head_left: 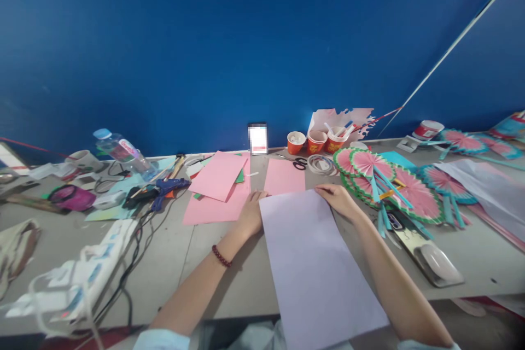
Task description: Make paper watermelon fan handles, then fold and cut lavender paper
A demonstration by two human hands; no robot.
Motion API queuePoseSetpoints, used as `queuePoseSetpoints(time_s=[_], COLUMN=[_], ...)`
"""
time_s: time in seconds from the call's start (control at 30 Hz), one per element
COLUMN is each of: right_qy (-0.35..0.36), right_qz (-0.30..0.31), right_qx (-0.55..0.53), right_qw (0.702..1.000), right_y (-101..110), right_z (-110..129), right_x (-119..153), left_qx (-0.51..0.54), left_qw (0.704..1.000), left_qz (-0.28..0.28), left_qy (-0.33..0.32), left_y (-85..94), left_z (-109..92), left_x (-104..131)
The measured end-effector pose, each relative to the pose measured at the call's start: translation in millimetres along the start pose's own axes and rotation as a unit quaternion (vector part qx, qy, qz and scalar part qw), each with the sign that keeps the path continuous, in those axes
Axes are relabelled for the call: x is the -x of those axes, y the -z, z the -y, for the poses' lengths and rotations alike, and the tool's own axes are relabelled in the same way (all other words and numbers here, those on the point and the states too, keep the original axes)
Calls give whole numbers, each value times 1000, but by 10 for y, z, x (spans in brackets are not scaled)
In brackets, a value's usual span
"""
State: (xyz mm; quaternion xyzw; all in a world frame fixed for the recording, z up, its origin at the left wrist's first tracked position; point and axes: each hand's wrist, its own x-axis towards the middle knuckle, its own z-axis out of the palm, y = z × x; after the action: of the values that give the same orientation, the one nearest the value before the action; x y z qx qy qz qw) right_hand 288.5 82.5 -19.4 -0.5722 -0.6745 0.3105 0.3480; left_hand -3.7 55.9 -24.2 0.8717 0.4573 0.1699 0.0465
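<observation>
A large pale lilac paper sheet [315, 268] lies lengthwise on the grey table [197, 262], its near end hanging over the table's front edge. My left hand [251, 212] presses on the sheet's far left corner. At the far right corner, my right hand [338, 199] pinches the top edge. A pink sheet [284, 176] lies just beyond the lilac one. More pink sheets [217, 186] are stacked to its left.
Pink and teal paper fans [381, 180] lie at the right, a paper cutter [426, 254] near them. Orange cups [315, 142], scissors [300, 163], tape rolls [322, 164] and a phone [258, 138] stand at the back. A blue glue gun [164, 190], water bottle [123, 152] and cables sit left.
</observation>
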Motion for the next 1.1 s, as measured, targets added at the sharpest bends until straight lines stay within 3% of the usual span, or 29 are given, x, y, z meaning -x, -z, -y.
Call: queuePoseSetpoints(time_s=[0.17,0.33,0.5,0.63,0.87,1.1], right_qy=[127,180,199,198,164,144], right_qz=[-62,-31,25,62,37,36], right_qx=[82,82,119,148,170,154], right_qw=[987,980,972,967,971,977], right_y=[-142,-314,-424,-458,-514,-479], right_z=[-122,-70,52,60,47,139], right_x=[-77,-134,-185,-432,-954,-832], left_qx=[107,185,139,109,55,64], left_qw=[993,981,987,989,990,995], left_qz=[4,37,22,26,48,8], left_qy=[-43,-55,-82,-98,-120,-79], left_y=[6,65,2,-68,-68,-65], left_z=[2,-37,3,12,-43,-43], left_x=[4,9,37,31,18,21])
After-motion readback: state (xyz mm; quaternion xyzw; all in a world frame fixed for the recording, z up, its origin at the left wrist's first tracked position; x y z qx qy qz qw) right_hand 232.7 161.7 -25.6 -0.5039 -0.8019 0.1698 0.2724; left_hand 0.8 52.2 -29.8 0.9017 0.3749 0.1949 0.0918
